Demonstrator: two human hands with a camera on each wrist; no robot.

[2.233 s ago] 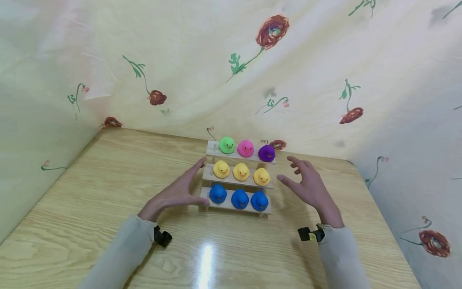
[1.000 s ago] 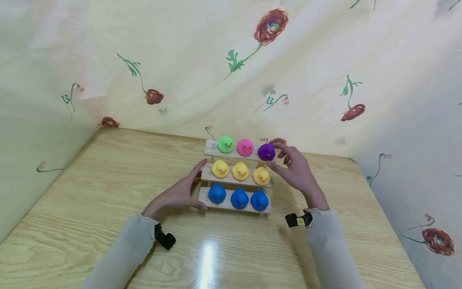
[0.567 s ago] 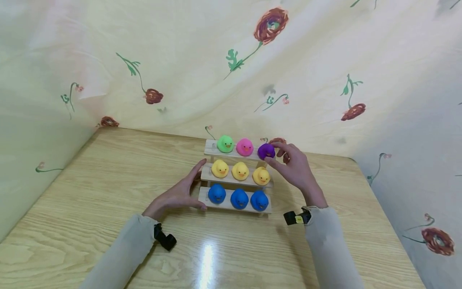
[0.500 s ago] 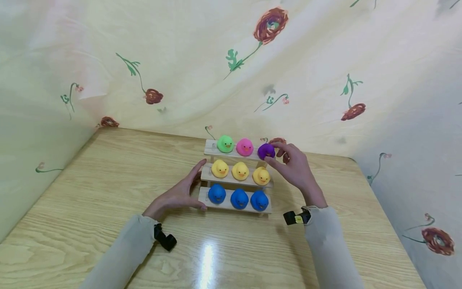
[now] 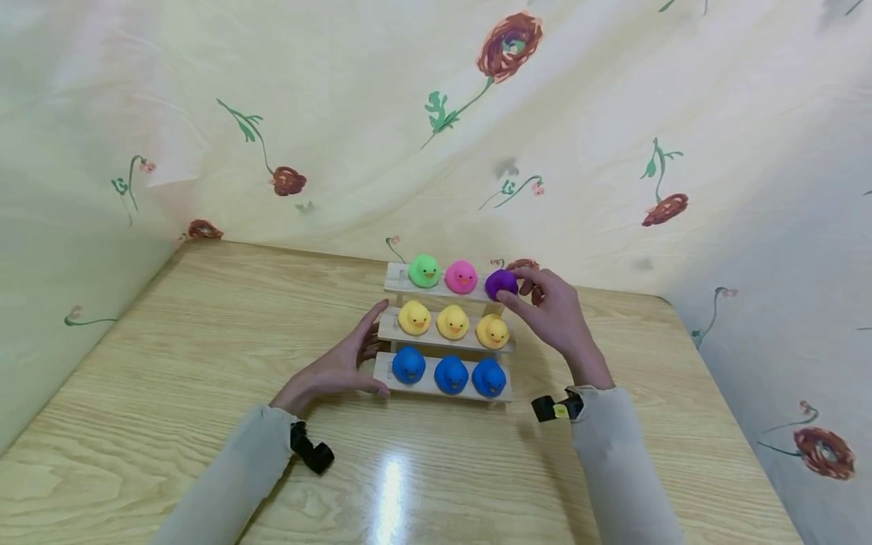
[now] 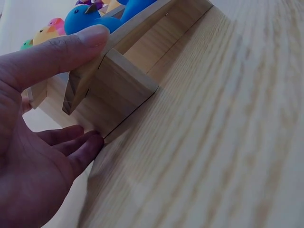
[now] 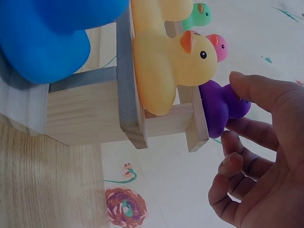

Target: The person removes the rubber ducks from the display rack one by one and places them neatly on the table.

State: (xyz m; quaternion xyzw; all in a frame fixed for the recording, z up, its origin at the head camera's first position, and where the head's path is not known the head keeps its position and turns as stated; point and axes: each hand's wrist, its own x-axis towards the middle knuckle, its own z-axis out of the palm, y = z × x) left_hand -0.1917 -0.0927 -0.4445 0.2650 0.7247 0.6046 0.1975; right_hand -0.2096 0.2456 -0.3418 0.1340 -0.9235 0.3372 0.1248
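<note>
A three-step wooden stand (image 5: 384,366) in the head view holds small rubber ducks in rows. On top sit a green duck (image 5: 424,271), a pink duck (image 5: 461,277) and a purple duck (image 5: 501,285). Below come three yellow ducks (image 5: 414,317) and three blue ducks (image 5: 409,365). My left hand (image 5: 334,365) holds the stand's left end, thumb (image 6: 80,45) at the lowest step and fingers against the side panel (image 6: 118,85). The right hand (image 5: 555,314) pinches the purple duck between thumb and index finger; the right wrist view shows that duck (image 7: 221,107) at the top step's end.
The wood-grain table (image 5: 272,303) extends around the stand on both sides and in front. Flower-printed cloth (image 5: 368,151) hangs close behind the top step and along both sides. A bright light reflection (image 5: 390,492) lies on the tabletop near the front.
My right hand has moved in from the right to the purple duck, and its thumb now covers the duck's front. The left hand has closed in on the stand's left end. The ducks keep their places.
</note>
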